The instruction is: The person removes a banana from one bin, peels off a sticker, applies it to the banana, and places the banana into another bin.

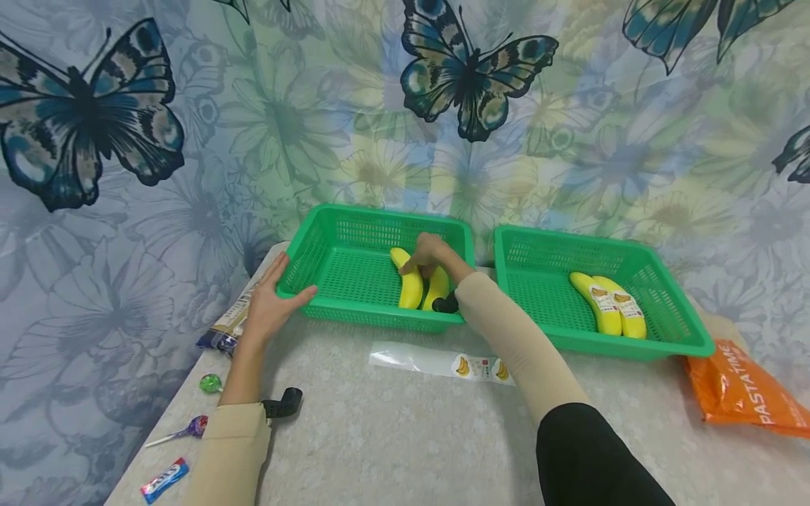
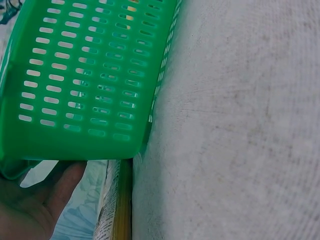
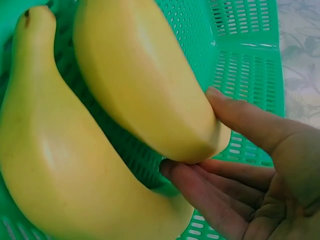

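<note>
Yellow banana (image 3: 145,85) smooth, light, bruisable | right hand (image 1: 427,253) pinches its end; grip mid-body | left hand (image 1: 268,306) relaxed, steadying basket (image 1: 329,309)

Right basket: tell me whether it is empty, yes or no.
No, the right basket holds two stickered bananas lying side by side in the head view.

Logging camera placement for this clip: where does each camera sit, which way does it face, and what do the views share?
Head: worn high, looking forward and down at the table; both forearms show, left hand on the left basket, right hand on two bananas.
Left wrist: low at the table edge, facing the basket's outer wall; palm and thumb show.
Right wrist: inside the basket, facing the bananas; fingers pinch one end.
Shared: all three see the left basket.
</note>
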`<state>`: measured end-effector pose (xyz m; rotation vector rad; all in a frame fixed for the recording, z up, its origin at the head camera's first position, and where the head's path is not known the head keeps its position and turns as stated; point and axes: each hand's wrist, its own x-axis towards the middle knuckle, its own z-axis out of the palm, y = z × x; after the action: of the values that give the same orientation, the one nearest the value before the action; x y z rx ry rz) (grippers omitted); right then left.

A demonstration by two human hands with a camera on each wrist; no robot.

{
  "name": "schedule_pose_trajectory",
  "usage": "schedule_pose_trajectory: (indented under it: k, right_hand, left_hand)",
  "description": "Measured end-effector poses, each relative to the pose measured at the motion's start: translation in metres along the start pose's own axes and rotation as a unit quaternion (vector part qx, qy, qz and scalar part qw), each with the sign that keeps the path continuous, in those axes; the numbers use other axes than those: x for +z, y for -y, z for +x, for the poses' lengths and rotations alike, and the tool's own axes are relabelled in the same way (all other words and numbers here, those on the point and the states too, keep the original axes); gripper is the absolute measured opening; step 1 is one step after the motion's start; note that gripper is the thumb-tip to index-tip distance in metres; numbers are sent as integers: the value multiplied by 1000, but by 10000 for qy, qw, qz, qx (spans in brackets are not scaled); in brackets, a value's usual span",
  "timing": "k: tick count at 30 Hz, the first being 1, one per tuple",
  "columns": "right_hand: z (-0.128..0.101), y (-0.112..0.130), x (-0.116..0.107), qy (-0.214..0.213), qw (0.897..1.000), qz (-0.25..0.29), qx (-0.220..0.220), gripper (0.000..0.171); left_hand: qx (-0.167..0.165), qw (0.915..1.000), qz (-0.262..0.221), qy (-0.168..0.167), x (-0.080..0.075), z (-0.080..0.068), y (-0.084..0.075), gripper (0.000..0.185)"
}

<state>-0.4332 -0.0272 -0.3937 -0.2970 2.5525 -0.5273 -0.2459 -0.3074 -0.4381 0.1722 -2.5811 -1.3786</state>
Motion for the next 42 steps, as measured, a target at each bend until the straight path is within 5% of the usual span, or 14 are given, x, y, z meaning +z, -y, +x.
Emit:
schedule_pose_trajectory:
  k: [15,26,42]
  right_hand:
    - [-24,-8,-23,-317,9990,195,-257,40]
    - [-56,-9,-38,-796,9947,-217,-619,37]
    - [-109,-24,-72,-1037,9927,315,-525,39]
  left_hand:
    - [-22,10000,-21,19,0,-1,-2,95]
    - [5,10000,-30,5,1,-2,-2,95]
    - [4,10000,-25,36,1,-1,-1,94]
